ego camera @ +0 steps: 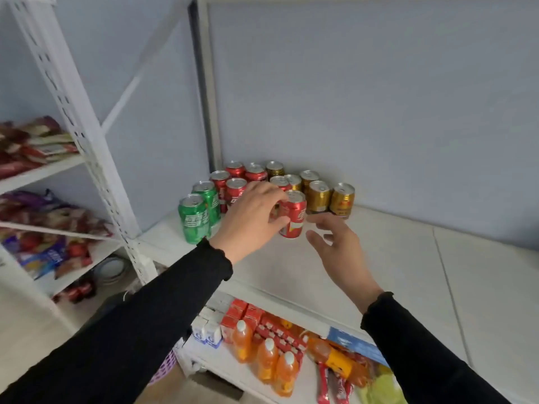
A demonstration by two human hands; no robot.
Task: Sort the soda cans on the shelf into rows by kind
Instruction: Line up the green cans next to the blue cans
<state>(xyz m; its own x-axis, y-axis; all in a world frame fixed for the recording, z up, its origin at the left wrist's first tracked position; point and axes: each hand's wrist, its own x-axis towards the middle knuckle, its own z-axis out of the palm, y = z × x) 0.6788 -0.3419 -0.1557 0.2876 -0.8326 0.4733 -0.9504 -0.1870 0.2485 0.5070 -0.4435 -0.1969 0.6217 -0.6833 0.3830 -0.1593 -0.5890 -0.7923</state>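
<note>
one red can (293, 215), front of the cluster at the back left corner of the white shelf (408, 272); left hand (252, 218) wrapped round its side wall, thumb below, fingers across the upper body, gripping it. right hand (335, 246) just beside the can, palm turned in, fingers spread and slack, holding nothing.
handling, by judgement: thin aluminium cylinder, rigid if still sealed and full, then moderately heavy; smooth printed skin likely slick, dents under a hard squeeze. best hold is mid-body with a full wrap, not the rim.
stock behind: red cans (236, 188) in the middle, two green cans (194, 218) at the left front, gold cans (319, 196) to the right, narrower in build; all upright, silver pull-tab tops, packed close, some touching.
shelf surface: matte white board, flat, seamed. upright post (87, 135): perforated white metal.
lower shelf: orange bottles (267, 360) and small cartons, not part of the sort.
</note>
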